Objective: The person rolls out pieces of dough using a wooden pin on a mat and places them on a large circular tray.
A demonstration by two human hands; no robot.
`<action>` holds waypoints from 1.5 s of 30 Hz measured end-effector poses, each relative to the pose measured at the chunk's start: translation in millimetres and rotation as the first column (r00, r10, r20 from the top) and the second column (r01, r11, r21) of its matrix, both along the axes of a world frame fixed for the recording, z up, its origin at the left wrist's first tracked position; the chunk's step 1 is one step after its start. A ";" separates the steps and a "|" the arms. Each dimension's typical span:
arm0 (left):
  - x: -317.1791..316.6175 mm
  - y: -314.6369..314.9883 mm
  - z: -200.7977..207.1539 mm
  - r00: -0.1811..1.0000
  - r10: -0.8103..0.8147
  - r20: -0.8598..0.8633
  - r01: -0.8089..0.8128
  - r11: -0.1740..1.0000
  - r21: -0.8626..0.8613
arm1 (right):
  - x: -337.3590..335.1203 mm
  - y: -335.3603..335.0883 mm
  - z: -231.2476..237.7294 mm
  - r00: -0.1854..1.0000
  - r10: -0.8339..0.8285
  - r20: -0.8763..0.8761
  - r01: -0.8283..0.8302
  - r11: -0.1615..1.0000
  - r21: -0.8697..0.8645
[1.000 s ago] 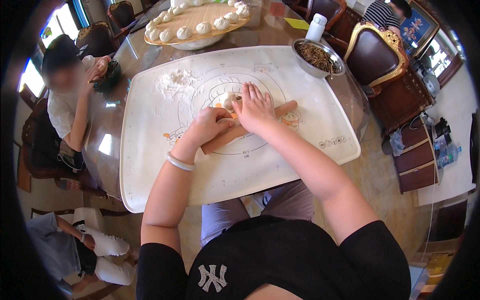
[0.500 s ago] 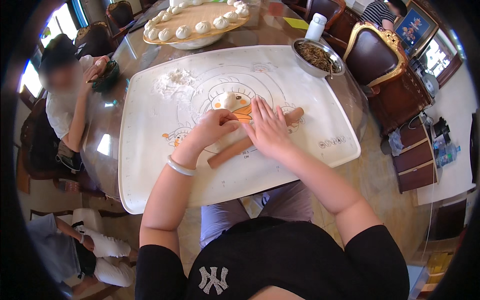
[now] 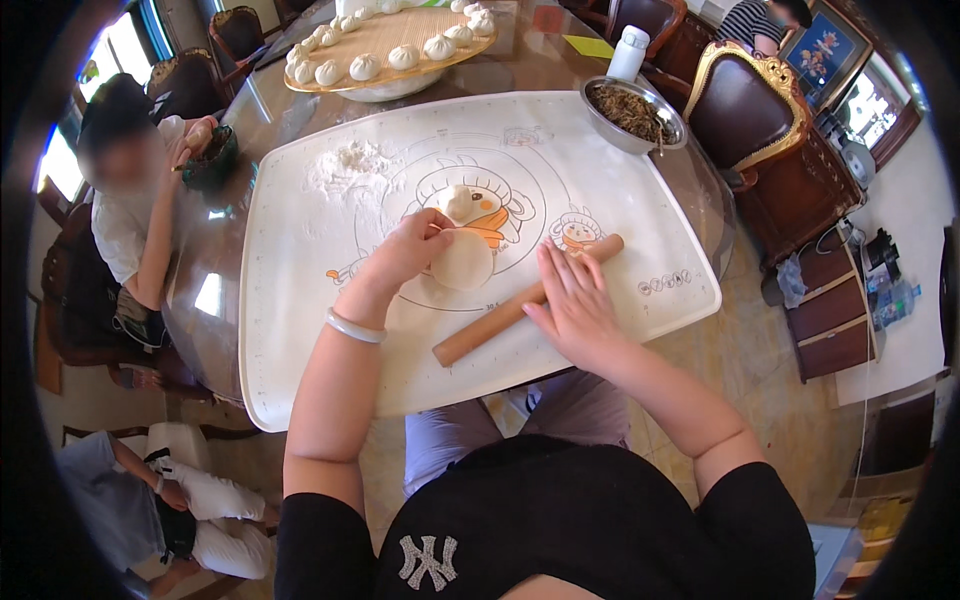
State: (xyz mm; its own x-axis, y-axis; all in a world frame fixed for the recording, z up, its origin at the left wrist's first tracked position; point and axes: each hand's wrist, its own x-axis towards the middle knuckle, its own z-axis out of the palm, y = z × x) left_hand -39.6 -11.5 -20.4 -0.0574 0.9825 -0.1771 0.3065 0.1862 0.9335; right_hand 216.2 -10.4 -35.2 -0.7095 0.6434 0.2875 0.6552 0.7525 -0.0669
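Since the earlier frame, the one brown, cylindrical rolling pin (image 3: 480,336) has shifted toward the person, clear of the one thin, round, white dough disc (image 3: 464,265), now fully uncovered on the white, round-cornered mat (image 3: 320,385); the left hand (image 3: 412,247) pinches the disc's edge narrowly; the right hand (image 3: 580,305) lies flat on the pin, fingers extended; small lettering marks the mat; one pale dough lump (image 3: 455,203) sits just beyond the disc.

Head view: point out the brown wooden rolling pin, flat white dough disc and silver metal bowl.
Brown wooden rolling pin (image 3: 493,321): head view, bare left stretch.
Flat white dough disc (image 3: 466,263): head view, middle of its face.
Silver metal bowl (image 3: 608,134): head view, lower-left wall.
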 end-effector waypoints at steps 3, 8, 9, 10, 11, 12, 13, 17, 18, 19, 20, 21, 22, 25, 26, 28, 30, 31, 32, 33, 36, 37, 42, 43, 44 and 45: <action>-3.3 -1.7 -0.6 0.982 -0.015 0.187 0.025 0.998 -0.056 | 7.2 -9.0 7.9 1.000 0.010 0.019 -0.010 1.000 0.007; 4.0 -2.8 3.8 0.978 -0.108 -0.179 0.117 0.992 0.040 | -40.6 30.6 -6.7 0.995 -0.073 -0.065 0.071 0.997 -0.024; 2.3 -0.8 -4.4 0.970 -0.087 -0.227 0.108 0.991 0.081 | -58.4 42.5 -6.3 0.991 -0.114 -0.065 0.111 0.993 -0.039; 2.4 -0.2 -8.9 0.959 -0.068 -0.275 0.105 0.987 0.122 | -74.5 54.5 -1.3 0.989 -0.146 -0.039 0.142 0.986 -0.094; 6.4 -0.7 -8.1 0.949 0.001 -0.316 0.070 0.974 0.214 | -88.3 66.7 3.2 0.983 -0.182 -0.012 0.179 0.973 -0.145; 6.1 0.4 -7.5 0.940 0.018 -0.340 0.057 0.976 0.209 | -103.7 77.5 4.2 0.976 -0.216 -0.013 0.212 0.967 -0.141; 3.6 1.9 -5.0 0.930 0.036 -0.365 0.044 0.977 0.209 | -118.8 86.7 5.2 0.968 -0.249 -0.015 0.245 0.960 -0.133; -2.8 5.6 -1.0 0.939 0.016 -0.344 0.036 0.989 0.144 | -125.7 92.6 4.6 0.956 -0.291 -0.045 0.284 0.952 -0.118; -4.9 4.3 -1.3 0.946 0.001 -0.323 0.035 0.994 0.104 | -121.0 87.0 4.7 0.962 -0.267 -0.063 0.256 0.956 -0.144; -7.3 3.4 -3.3 0.958 0.001 -0.286 0.022 0.997 0.080 | -107.4 74.3 5.2 0.966 -0.245 -0.081 0.229 0.959 -0.170; -8.0 4.4 -5.4 0.969 -0.003 -0.246 0.018 0.998 0.058 | -89.9 61.6 4.9 0.968 -0.229 -0.098 0.208 0.959 -0.191; -9.5 4.3 -6.8 0.978 -0.001 -0.207 0.008 0.999 0.035 | -71.8 48.7 0.8 0.979 -0.183 -0.092 0.166 0.972 -0.168; -10.7 4.2 -4.8 0.985 -0.011 -0.170 0.015 1.000 0.021 | -51.4 36.8 -2.3 0.987 -0.139 -0.081 0.127 0.982 -0.143; -13.3 0.9 -0.3 0.999 -0.036 -0.037 0.035 0.999 -0.014 | -3.2 14.6 -0.9 1.000 0.008 -0.003 -0.008 1.000 -0.026; -14.9 -0.4 -0.4 0.999 -0.032 0.020 0.032 0.999 -0.013 | 5.7 10.2 3.2 0.999 0.042 -0.003 -0.042 0.999 -0.029; -16.8 -1.1 0.4 0.998 -0.049 0.036 0.049 0.999 -0.004 | 8.6 8.8 7.2 0.998 0.064 -0.008 -0.064 0.998 -0.023; -18.9 -1.7 -1.0 0.996 -0.085 -0.041 0.086 0.996 0.004 | 3.1 10.5 8.7 0.999 0.045 -0.017 -0.045 0.999 -0.011; -20.4 -0.8 -0.2 0.985 -0.121 -0.124 0.120 0.993 -0.017 | -2.6 13.4 6.4 0.999 0.027 -0.040 -0.026 0.999 0.028; -22.2 0.9 0.9 0.966 -0.156 -0.207 0.151 0.988 -0.040 | -10.7 18.4 1.3 0.998 0.010 -0.064 -0.006 0.998 0.066; -23.6 1.4 1.2 0.939 -0.194 -0.285 0.182 0.981 -0.069 | -18.3 22.4 -2.4 0.996 -0.007 -0.089 0.017 0.995 0.101; -22.6 1.5 3.6 0.969 -0.119 -0.218 0.099 0.990 -0.099 | -36.3 34.0 -2.9 0.990 -0.038 -0.134 0.046 0.997 0.063; -20.5 0.5 6.2 0.984 -0.085 -0.155 0.069 0.992 -0.104 | -36.9 34.2 -1.8 0.991 -0.034 -0.128 0.037 0.999 0.021; -6.6 -6.9 3.6 0.994 -0.060 0.094 0.068 0.994 -0.080 | -24.0 23.3 7.5 0.999 -0.012 -0.053 0.006 0.994 -0.111; -3.7 -7.0 4.1 0.994 -0.079 0.069 0.085 0.994 -0.074 | -21.1 21.1 5.8 0.998 -0.007 -0.058 0.002 0.996 -0.090; -1.2 -7.9 6.4 0.994 -0.098 0.046 0.101 0.992 -0.069 | -18.9 19.1 4.0 0.998 -0.001 -0.063 -0.003 0.998 -0.070; 0.9 -8.8 8.2 0.993 -0.118 0.021 0.119 0.991 -0.064 | -17.1 17.6 3.0 0.998 0.003 -0.068 -0.006 0.999 -0.050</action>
